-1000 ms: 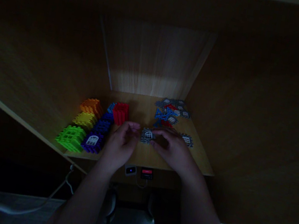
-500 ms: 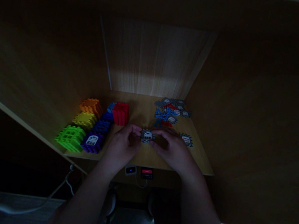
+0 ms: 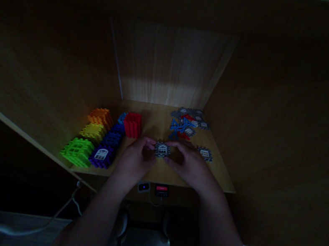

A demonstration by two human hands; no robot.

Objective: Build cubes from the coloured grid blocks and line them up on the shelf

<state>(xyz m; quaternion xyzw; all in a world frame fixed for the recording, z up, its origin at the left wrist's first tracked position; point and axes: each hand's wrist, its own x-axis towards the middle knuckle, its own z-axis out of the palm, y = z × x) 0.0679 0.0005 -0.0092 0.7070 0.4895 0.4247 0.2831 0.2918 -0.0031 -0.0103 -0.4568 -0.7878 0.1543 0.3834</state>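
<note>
A grey toothed building tile [image 3: 162, 150] with a white arched window is pinched between my two hands over the front of the shelf. My left hand [image 3: 136, 158] grips its left edge with thumb and fingers. From the other side, my right hand [image 3: 190, 165] holds the right edge. Another grey window tile [image 3: 204, 153] lies flat just right of my right hand. Beyond the hands is a loose pile of grey tiles [image 3: 199, 114] with blue triangular pieces [image 3: 178, 126] and some red pieces. Left of my left hand stands a purple tile stack [image 3: 102, 155] topped by a white window.
Stacks of green [image 3: 78, 152], yellow [image 3: 93, 131], orange [image 3: 100, 116] and red tiles [image 3: 132, 125] line the left of the wooden shelf [image 3: 159, 115]. Wooden panels close in both sides and the back. Below the front edge sit a small white device [image 3: 143, 187] and a black one [image 3: 162, 191].
The grey tile between my hands is tilted very slightly differently. Otherwise both hands and the surrounding pieces stay in the same places.
</note>
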